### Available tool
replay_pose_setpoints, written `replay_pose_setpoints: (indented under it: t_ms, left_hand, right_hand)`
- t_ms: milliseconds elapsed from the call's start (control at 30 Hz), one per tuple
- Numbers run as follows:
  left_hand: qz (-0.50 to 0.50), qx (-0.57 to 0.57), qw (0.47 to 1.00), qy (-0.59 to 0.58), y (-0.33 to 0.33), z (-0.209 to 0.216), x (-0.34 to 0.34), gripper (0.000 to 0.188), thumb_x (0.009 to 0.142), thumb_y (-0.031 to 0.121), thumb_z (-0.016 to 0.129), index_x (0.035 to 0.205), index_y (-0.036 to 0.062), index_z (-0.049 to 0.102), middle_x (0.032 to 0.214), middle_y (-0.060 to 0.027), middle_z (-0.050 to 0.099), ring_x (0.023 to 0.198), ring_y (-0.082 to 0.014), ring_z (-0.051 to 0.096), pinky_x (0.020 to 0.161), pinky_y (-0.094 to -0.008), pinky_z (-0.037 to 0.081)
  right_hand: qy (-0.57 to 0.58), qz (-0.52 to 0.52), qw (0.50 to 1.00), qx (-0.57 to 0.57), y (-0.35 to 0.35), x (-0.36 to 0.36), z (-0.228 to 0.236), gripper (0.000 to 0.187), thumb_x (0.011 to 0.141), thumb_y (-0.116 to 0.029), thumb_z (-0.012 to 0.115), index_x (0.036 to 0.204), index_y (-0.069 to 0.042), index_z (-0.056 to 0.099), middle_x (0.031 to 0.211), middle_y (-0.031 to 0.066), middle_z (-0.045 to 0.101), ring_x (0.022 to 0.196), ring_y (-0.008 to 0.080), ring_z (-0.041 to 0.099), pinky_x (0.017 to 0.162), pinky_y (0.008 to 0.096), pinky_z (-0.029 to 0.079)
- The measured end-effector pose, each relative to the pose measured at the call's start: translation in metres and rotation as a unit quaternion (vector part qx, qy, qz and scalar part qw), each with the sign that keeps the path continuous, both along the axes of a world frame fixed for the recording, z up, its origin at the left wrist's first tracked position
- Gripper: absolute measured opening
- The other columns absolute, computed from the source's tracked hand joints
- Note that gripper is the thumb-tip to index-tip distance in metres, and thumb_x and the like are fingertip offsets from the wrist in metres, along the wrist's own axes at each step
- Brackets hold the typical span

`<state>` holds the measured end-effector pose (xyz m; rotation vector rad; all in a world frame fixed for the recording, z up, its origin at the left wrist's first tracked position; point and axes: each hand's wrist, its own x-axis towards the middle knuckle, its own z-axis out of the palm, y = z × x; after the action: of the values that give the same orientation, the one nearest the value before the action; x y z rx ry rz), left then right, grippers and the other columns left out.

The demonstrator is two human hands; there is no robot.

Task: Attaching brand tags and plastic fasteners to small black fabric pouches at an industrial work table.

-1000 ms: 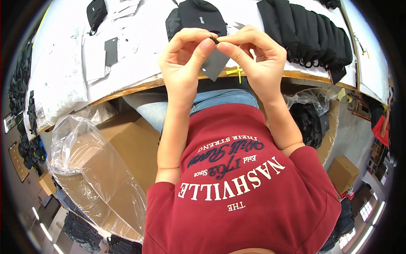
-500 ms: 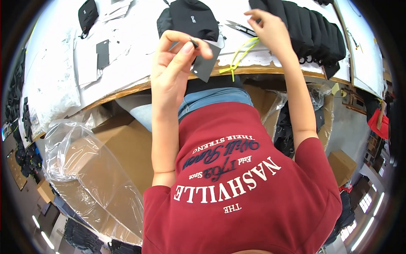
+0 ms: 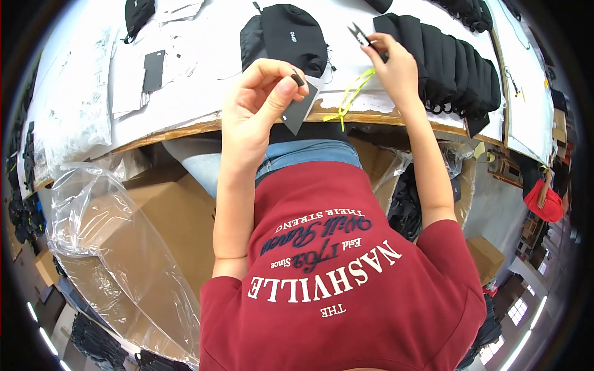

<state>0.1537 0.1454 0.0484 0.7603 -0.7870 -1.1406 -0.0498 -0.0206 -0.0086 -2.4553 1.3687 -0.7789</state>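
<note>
My left hand [image 3: 250, 105], raised near the table's front edge, pinches a small black plastic piece [image 3: 297, 80] between thumb and fingers. Just below its fingertips is a dark grey hang tag [image 3: 299, 112] with a white card behind it; whether it is joined to the piece I cannot tell. My right hand [image 3: 396, 69] grips thread snips [image 3: 360, 34], their blades pointing away and to the left. A yellow-green cord [image 3: 348, 102] runs from below that hand to the table edge. Beyond my left hand lies a black bag [image 3: 291, 38] with a small white print.
A row of black bags [image 3: 442, 62] stands at the right of the white table [image 3: 210, 93]. Dark tags [image 3: 153, 71], papers and clear plastic bags [image 3: 74, 93] lie on the left. Below the edge are a plastic-covered cardboard box [image 3: 154, 204] and another box with black goods.
My right hand has picked the snips up off the table and raised them. My left hand has shifted slightly right and lower, still pinching the small black piece.
</note>
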Motion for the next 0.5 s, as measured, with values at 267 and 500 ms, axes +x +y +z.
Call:
replay_pose_setpoints:
  t_ms: [267,500]
  left_hand:
    - [0.029,-0.014,0.999,-0.029,0.006,0.004,0.000,0.006,0.085,0.002,0.063,0.090,0.0003,0.060,0.081,-0.0018,0.060,0.076,-0.0072,0.055,0.069,-0.0200,0.044]
    - [0.045,-0.026,0.998,-0.033,0.010,0.016,-0.003,0.007,0.081,-0.001,0.065,0.088,-0.0008,0.061,0.081,-0.0040,0.061,0.073,-0.0085,0.053,0.067,-0.0201,0.043]
  right_hand:
    - [-0.346,0.118,0.902,0.231,0.031,0.014,0.046,0.030,0.100,-0.024,0.038,0.113,0.000,0.050,0.080,-0.0003,0.051,0.066,0.0056,0.042,0.064,0.0183,0.037]
    - [-0.363,0.217,0.853,0.308,0.074,0.014,0.081,0.024,0.095,-0.020,0.051,0.107,0.000,0.055,0.094,0.0008,0.059,0.077,0.0046,0.044,0.075,0.0175,0.037]
